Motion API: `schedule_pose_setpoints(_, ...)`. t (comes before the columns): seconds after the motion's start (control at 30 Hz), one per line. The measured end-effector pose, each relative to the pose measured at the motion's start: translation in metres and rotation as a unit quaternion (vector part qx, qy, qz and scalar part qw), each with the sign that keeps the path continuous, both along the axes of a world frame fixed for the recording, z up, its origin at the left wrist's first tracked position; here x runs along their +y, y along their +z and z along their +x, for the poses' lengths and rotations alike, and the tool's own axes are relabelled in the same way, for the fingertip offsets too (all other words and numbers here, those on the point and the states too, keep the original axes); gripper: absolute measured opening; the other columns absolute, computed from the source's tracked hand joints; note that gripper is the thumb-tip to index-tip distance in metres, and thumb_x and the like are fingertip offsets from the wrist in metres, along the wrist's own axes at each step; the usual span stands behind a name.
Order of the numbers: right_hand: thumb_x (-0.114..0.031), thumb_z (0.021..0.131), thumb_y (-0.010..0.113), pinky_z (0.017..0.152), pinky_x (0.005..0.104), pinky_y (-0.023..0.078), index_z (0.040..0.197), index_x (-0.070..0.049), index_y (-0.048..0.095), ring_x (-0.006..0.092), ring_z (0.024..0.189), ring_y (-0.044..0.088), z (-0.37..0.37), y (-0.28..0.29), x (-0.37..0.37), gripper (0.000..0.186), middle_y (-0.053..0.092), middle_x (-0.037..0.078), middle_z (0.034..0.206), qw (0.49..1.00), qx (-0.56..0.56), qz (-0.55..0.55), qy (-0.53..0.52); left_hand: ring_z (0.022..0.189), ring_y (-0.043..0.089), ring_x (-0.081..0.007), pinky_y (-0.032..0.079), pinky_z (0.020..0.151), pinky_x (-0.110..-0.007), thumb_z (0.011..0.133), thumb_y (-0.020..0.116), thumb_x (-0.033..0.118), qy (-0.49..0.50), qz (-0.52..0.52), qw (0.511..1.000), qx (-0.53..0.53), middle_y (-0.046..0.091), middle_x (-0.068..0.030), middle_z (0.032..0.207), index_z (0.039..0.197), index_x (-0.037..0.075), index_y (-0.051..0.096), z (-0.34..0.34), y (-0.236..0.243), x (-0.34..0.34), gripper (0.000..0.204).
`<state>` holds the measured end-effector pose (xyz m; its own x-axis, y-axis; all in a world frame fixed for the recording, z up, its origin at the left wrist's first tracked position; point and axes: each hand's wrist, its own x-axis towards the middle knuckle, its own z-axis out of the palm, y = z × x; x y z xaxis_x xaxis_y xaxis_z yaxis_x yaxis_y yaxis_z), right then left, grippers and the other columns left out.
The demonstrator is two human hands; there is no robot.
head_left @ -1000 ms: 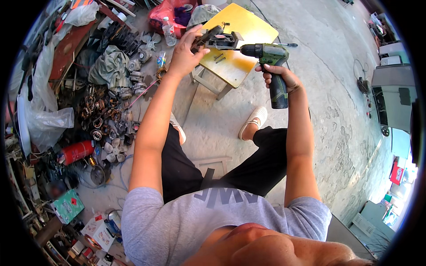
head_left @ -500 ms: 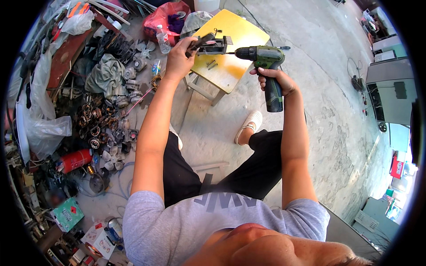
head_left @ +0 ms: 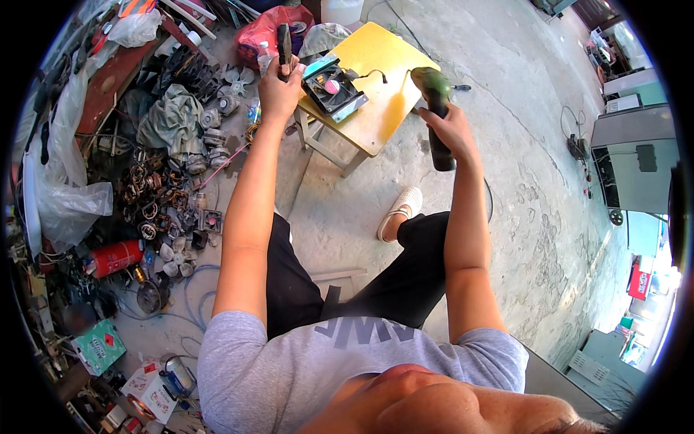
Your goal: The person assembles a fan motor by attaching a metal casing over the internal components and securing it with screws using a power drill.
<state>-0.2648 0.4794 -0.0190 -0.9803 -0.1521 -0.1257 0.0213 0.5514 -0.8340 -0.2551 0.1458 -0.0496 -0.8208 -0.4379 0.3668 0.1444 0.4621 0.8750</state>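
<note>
My left hand (head_left: pixel 280 88) is closed at the corner of a square black cooling fan (head_left: pixel 334 88), which is tilted over the stool with its pink-centred face showing. Blue-tinted strips run along two sides of the fan, and a dark cable with a plug trails from it. A dark hand tool, plier-like in outline, (head_left: pixel 284 45) rises from the same hand; its exact kind is unclear. In my right hand (head_left: pixel 454 130) is a green and black cordless drill (head_left: pixel 434 85), gripped by its handle and apart from the fan. Its front end points away and its tip is hidden.
Below the fan stands a yellow-topped stool (head_left: pixel 390 54). Fan motors, copper coils (head_left: pixel 148 192) and blades (head_left: pixel 177 257) cover the floor at left, with a red cylinder (head_left: pixel 116 258). A red plastic bag (head_left: pixel 264 32) lies beyond. Grey concrete floor (head_left: pixel 528 159) stretches right.
The drill has pulled away to the right from the fan and turned forward. My left hand has rotated the fan so its face shows, and the dark tool now points up.
</note>
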Motion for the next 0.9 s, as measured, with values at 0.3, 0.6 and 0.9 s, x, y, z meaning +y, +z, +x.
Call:
schedule_pose_setpoints(0.3, -0.032, 0.072, 0.071, 0.082, 0.0421, 0.054, 0.132, -0.006, 0.057, 0.0333, 0.093, 0.069, -0.026, -0.031, -0.055, 0.067, 0.070, 0.020, 0.101, 0.970, 0.125, 0.199, -0.064, 0.075, 0.066, -0.0198, 0.051, 0.073, -0.033, 0.088, 0.069, 0.016, -0.004, -0.028, 1.000, -0.012, 0.066, -0.0043, 0.081, 0.096, 0.006, 0.061, 0.008, -0.003, -0.002, 0.015)
schedule_pose_setpoints(0.6, -0.029, 0.072, 0.078, 0.082, 0.0428, 0.053, 0.126, -0.006, 0.059, 0.0329, 0.098, 0.067, -0.034, -0.032, -0.074, 0.061, 0.068, 0.019, 0.107, 0.944, 0.124, 0.295, -0.077, 0.081, 0.069, -0.0234, 0.051, 0.073, -0.036, 0.095, 0.064, 0.031, 0.035, -0.005, 0.997, -0.067, 0.068, -0.0060, 0.081, 0.096, 0.005, 0.060, 0.015, -0.013, -0.023, 0.027)
schedule_pose_setpoints(0.9, -0.029, 0.073, 0.087, 0.104, 0.0371, 0.043, 0.150, -0.003, 0.030, 0.0219, 0.124, 0.052, 0.046, 0.006, -0.136, 0.100, 0.048, 0.011, 0.141, 0.935, 0.103, -0.237, 0.243, 0.113, 0.053, -0.0142, 0.042, 0.098, -0.031, 0.104, 0.041, 0.047, -0.234, 0.277, 0.929, 0.083, 0.053, -0.0090, 0.126, 0.114, 0.003, 0.051, 0.051, 0.028, 0.027, 0.047)
